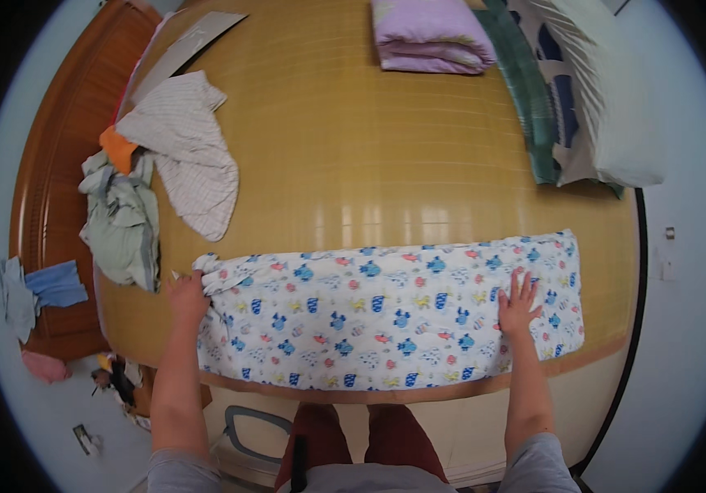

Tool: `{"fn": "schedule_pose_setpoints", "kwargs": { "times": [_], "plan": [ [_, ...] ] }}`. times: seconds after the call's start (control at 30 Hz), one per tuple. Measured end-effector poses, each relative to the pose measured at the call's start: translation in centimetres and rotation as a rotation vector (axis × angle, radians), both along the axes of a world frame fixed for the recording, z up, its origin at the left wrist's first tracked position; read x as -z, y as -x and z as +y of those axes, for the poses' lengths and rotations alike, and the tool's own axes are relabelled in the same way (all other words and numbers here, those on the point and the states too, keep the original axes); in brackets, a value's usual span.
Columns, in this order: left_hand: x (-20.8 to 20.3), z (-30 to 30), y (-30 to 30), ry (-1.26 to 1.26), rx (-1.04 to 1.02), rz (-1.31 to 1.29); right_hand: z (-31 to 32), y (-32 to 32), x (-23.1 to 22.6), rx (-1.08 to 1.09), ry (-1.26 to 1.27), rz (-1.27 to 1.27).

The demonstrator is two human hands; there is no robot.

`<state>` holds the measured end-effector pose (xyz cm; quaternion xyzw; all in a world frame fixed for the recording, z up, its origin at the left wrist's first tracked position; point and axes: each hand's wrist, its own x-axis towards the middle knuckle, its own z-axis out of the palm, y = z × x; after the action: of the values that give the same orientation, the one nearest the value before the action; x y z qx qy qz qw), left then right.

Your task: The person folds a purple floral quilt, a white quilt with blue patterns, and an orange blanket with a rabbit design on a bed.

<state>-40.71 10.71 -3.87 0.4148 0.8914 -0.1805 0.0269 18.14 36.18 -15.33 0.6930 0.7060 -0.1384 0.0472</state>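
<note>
I see one fish-print cloth (369, 337) at six o'clock on a glossy mat (320, 148): my left hand (188, 300) gripping its corner, my right hand (518, 311) flat on it, fingers spread. One quilt (431, 33) at one o'clock, pale wall (685, 337) at four; eight-o'clock clutter (123, 380) looks too blurred to count.

The person (361, 475) is wearing a grey shirt (402, 478) with short sleeves (542, 462) and dark red pants (404, 444). A narrow black strap (298, 464) is hanging in front. Both hands (518, 311) and forearms (179, 394) are showing bare.

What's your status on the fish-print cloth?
Left hand at its rumpled left end, right hand spread flat on top. Fish-print cloth spread crosswise. Pale checked cloth close beyond, not overlapping.
</note>
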Motion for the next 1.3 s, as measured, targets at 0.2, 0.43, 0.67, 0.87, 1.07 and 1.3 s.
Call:
{"fn": "schedule_pose_setpoints", "kwargs": {
  "times": [0.2,0.43,0.67,0.87,1.07,1.3],
  "plan": [
    [0.6,-4.6,2.0,-0.044,0.048,0.114,1.0,1.1,-0.3,0.036,0.037,-0.014],
    [1.7,-9.1,8.0,-0.339,-0.511,-1.2,-6.7,8.8,-1.6,-0.291,-0.327,0.255],
    [6.7,-6.0,15.1,-0.73,-0.444,-0.864,-22.2,25.5,-4.1,-0.551,-0.071,0.579],
    [8.4,-0.6,14.2,-0.552,0.015,-0.975,-27.7,31.7,-2.4,-0.616,0.11,0.293],
    [1.3,1.3,12.0,0.18,-0.119,-1.431,-27.6,31.0,-0.2,-0.591,0.07,0.256],
    [3.2,-3.6,14.7,-0.604,0.307,-1.043,-28.1,31.9,-1.0,-0.584,0.094,0.182]
  ]
}}
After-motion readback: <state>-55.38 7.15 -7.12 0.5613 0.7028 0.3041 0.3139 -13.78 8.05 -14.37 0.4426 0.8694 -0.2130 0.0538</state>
